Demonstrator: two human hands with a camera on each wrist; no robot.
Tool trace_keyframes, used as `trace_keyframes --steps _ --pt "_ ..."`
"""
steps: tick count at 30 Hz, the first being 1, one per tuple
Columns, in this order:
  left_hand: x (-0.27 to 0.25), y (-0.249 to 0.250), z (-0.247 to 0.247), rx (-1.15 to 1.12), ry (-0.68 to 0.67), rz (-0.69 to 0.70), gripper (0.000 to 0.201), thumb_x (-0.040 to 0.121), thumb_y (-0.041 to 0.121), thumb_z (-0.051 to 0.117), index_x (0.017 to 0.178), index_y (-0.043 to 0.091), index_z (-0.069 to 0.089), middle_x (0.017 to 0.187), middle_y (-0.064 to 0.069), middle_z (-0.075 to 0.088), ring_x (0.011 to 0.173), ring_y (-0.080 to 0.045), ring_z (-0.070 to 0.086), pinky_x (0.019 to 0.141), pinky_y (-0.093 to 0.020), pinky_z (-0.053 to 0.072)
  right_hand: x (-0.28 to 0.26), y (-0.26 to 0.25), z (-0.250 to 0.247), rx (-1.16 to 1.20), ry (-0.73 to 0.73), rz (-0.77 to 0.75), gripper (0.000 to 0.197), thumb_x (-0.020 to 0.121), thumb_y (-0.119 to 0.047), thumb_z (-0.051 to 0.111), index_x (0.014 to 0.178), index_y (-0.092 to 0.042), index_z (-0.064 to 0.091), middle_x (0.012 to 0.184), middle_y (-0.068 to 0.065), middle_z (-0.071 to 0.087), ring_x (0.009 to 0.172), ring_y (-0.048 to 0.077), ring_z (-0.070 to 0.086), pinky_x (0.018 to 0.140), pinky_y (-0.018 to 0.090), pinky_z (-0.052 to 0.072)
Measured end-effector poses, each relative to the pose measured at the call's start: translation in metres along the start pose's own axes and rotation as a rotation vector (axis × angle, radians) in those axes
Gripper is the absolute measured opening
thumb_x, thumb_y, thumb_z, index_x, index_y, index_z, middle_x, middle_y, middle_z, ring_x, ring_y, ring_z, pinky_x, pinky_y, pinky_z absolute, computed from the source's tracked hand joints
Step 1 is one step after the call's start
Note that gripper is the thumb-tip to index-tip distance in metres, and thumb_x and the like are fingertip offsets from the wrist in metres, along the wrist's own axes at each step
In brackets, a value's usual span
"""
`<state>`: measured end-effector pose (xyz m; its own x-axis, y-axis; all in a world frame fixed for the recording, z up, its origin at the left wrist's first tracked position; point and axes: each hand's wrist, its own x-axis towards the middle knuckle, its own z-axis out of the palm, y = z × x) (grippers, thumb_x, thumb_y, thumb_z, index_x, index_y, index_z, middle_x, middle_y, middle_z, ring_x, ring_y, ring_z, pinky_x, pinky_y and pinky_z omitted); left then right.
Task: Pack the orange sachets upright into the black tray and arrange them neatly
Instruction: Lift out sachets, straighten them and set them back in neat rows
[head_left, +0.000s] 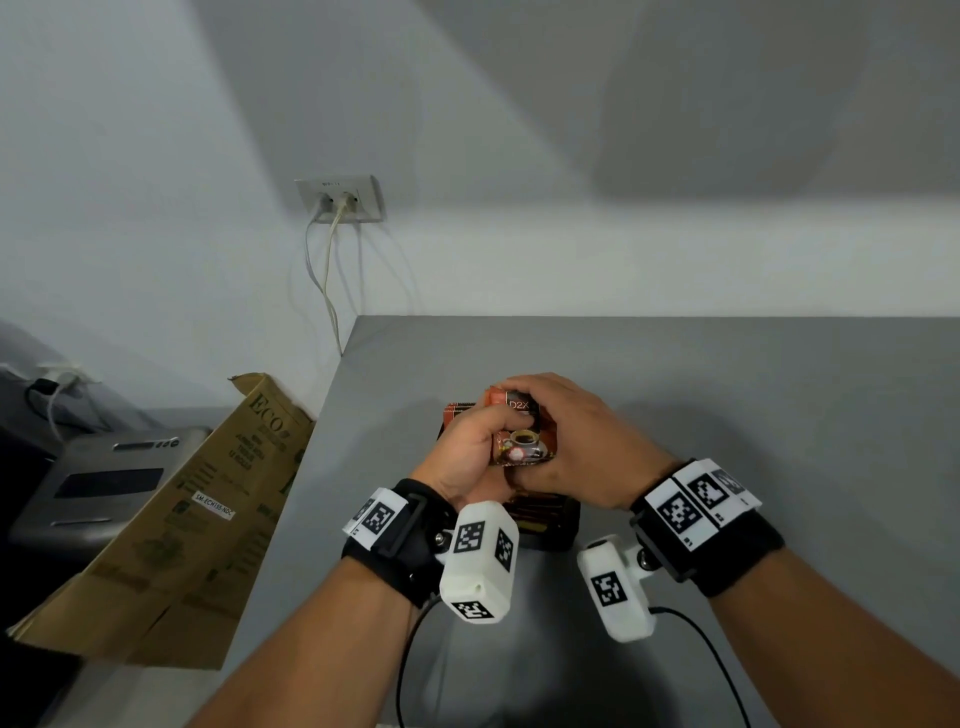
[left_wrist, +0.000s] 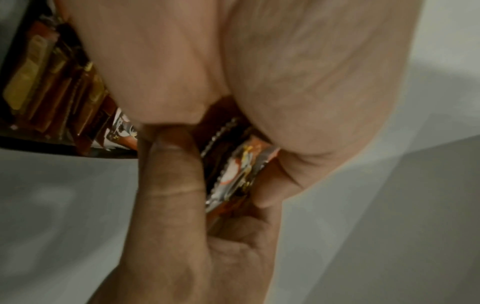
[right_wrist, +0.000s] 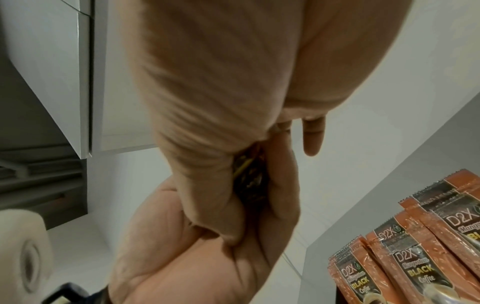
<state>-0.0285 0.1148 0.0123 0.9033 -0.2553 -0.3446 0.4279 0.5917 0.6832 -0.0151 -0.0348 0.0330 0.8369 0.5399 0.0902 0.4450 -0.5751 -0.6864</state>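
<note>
Both hands meet over the black tray (head_left: 563, 527) on the grey table. My left hand (head_left: 480, 441) and right hand (head_left: 563, 415) grip one bundle of orange sachets (head_left: 522, 441) between them, printed face towards me, just above the tray. The left wrist view shows the bundle's crimped edges (left_wrist: 239, 170) pinched between fingers, beside the tray's rim (left_wrist: 39, 142). More orange sachets (right_wrist: 415, 257) stand upright in a row in the tray, also visible under my wrists (head_left: 535, 512). Only a dark sliver of the held bundle (right_wrist: 249, 181) shows between the palms.
A flattened cardboard box (head_left: 171, 530) leans against the table's left edge, with a grey machine (head_left: 104, 483) behind it. A wall socket (head_left: 340, 200) with cables hangs past the far left corner. The table (head_left: 753, 415) runs to the right.
</note>
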Motion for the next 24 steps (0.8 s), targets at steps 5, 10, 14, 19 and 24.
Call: trace_keyframes --steps 5,10,14,19,24 --pt "0.002 0.002 0.001 0.068 0.042 0.066 0.06 0.07 -0.004 0.057 0.13 0.0 0.055 0.102 -0.024 0.065 0.084 -0.03 0.069 0.066 -0.037 0.059 -0.003 -0.003 -0.007 0.091 0.002 0.075 0.097 0.063 -0.054 0.08 0.147 -0.032 0.039 0.139 -0.017 0.044 0.127 0.0 0.043 0.109 0.023 0.036" --pt "0.003 0.003 -0.001 0.197 0.049 0.155 0.06 0.076 -0.017 0.064 0.13 0.006 0.052 0.102 -0.022 0.064 0.078 -0.027 0.065 0.067 -0.038 0.056 0.006 -0.004 -0.024 0.204 0.185 0.144 0.029 0.087 -0.014 0.07 0.103 -0.037 0.069 0.101 -0.017 0.068 0.087 0.002 0.066 0.078 0.017 0.052" --pt "0.007 0.009 -0.007 0.244 0.184 0.189 0.047 0.088 -0.013 0.06 0.129 0.008 0.051 0.096 -0.021 0.066 0.07 -0.025 0.067 0.068 -0.039 0.053 0.017 0.015 -0.034 0.194 0.286 0.197 0.021 0.084 -0.008 0.073 0.082 -0.029 0.072 0.081 -0.011 0.072 0.078 0.009 0.068 0.074 0.026 0.055" --pt "0.008 0.018 -0.026 0.237 0.33 0.19 0.036 0.091 -0.011 0.053 0.123 0.006 0.051 0.09 -0.017 0.063 0.065 -0.025 0.058 0.06 -0.037 0.051 0.027 0.053 -0.025 -0.019 0.27 0.312 0.019 0.085 -0.008 0.07 0.083 -0.026 0.068 0.082 -0.008 0.069 0.078 0.012 0.066 0.072 0.025 0.054" --pt "0.005 0.017 -0.032 0.314 0.332 0.176 0.024 0.089 -0.011 0.052 0.106 0.006 0.054 0.07 -0.016 0.056 0.056 -0.024 0.059 0.061 -0.037 0.048 0.036 0.082 0.005 -0.195 0.05 0.352 0.018 0.087 -0.005 0.065 0.09 -0.022 0.071 0.089 -0.004 0.066 0.087 0.019 0.067 0.076 0.027 0.053"
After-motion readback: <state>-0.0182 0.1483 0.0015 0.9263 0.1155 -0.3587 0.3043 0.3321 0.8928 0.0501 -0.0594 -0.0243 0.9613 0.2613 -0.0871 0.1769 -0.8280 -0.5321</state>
